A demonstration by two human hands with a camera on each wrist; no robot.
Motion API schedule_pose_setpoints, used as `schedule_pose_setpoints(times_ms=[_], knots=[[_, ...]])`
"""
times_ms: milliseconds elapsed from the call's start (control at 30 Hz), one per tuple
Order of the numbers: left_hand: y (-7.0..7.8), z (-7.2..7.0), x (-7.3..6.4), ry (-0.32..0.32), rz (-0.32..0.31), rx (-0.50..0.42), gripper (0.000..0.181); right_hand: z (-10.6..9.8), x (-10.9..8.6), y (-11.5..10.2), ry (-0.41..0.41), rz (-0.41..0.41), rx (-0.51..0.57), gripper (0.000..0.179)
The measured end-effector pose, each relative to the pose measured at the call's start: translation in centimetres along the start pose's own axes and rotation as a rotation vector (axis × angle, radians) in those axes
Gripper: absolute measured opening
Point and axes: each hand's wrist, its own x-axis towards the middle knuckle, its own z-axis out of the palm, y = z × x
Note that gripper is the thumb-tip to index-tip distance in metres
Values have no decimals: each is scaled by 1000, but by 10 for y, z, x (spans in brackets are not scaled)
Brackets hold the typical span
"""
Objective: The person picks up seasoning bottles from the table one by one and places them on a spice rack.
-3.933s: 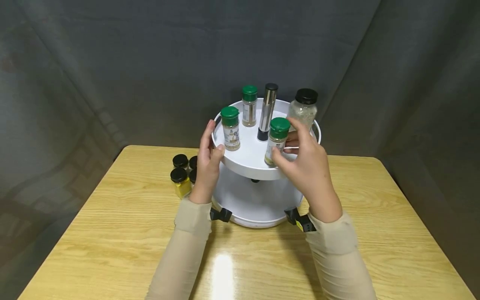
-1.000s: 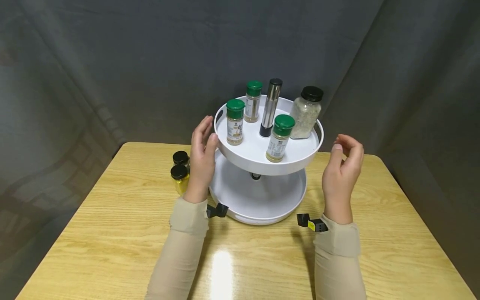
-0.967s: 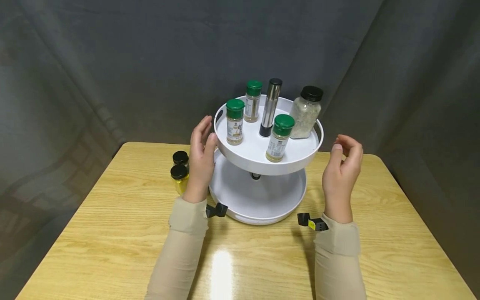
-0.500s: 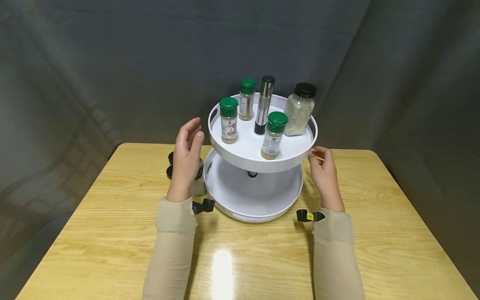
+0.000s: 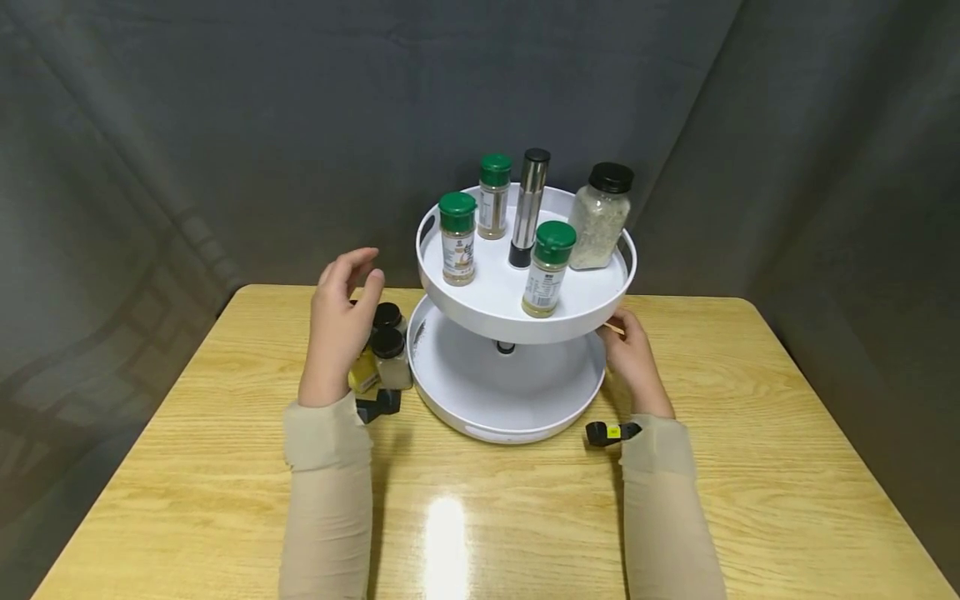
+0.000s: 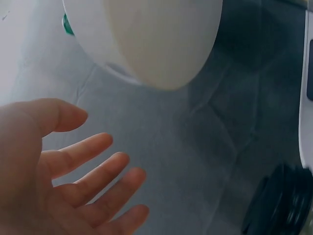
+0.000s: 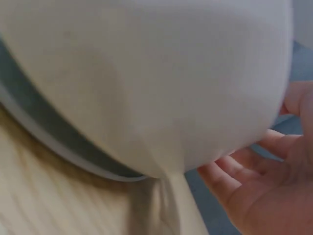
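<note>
In the head view, a white two-tier turntable stands on the table; its upper tier [image 5: 510,327] and lower tier [image 5: 502,396] are joined by a post. Three green-capped spice shakers, one of them a front shaker [image 5: 543,287], stand upright on the upper tier. A larger black-lidded jar [image 5: 598,229] of pale contents is at its right. My left hand [image 5: 336,325], fingers spread and holding nothing, hovers over small black-lidded jars [image 5: 392,368] left of the turntable. My right hand [image 5: 632,360] is at the turntable's right side, fingertips partly hidden by the upper rim; contact is unclear.
A metal tube with a black cap [image 5: 529,200] rises from the upper tier's middle. One small jar with yellow contents [image 5: 364,372] is partly covered by my left hand. The wooden table [image 5: 750,467] ends at a dark grey curtain [image 5: 337,125].
My right hand let go of the front shaker, drew back rightward, then came in low beside the turntable. My left hand moved left from the upper rim to the small jars.
</note>
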Motion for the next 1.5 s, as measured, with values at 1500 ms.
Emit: schedule_pose_setpoints(times_ms=[1500], knots=[[-152,-15,-20,-176,-463,-742,26,13,6,49,41,-11,306,44]])
